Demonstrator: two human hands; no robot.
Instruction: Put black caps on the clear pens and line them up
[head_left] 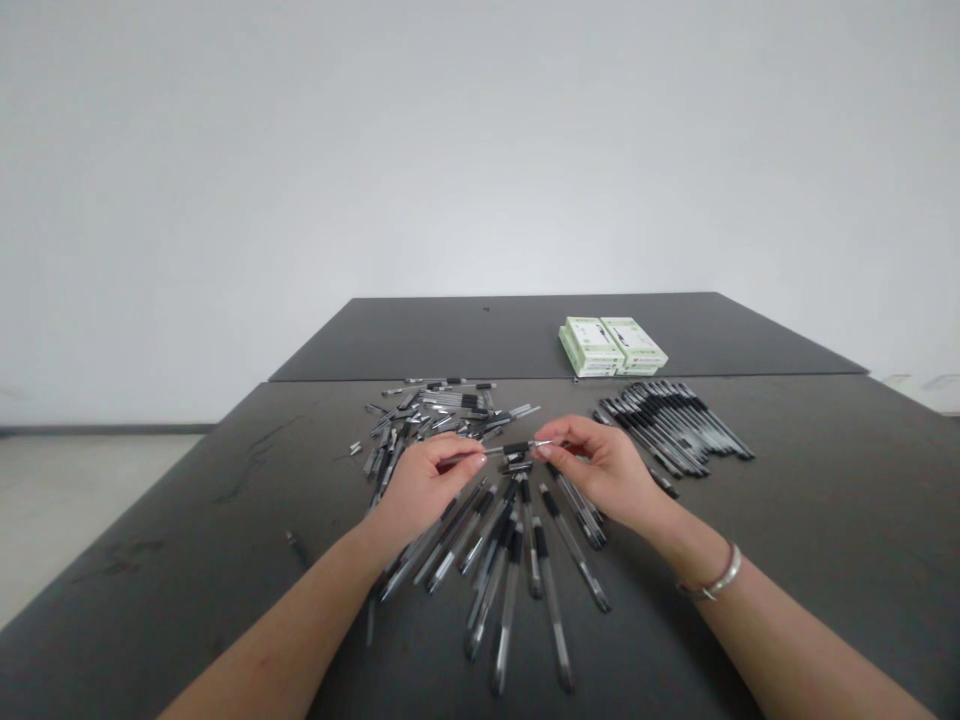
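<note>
Fanned pens (506,620) are lying nearest; the left hand (429,475) and right hand (606,468) are pinching a pen (516,449). The neat row (675,428) is looking done; the jumbled pile (450,399) is seemingly waiting.

The left hand (429,478) hides part of the pen (516,449) it holds.

A pale, plain wall (480,140) rises behind two dark tabletops — the near one (817,530) scuffed at its left, the far one (442,340) meeting it along a straight seam. Green-and-white boxes (600,350) sit stacked side by side near that seam — a light floor (82,510) shows at left.
</note>
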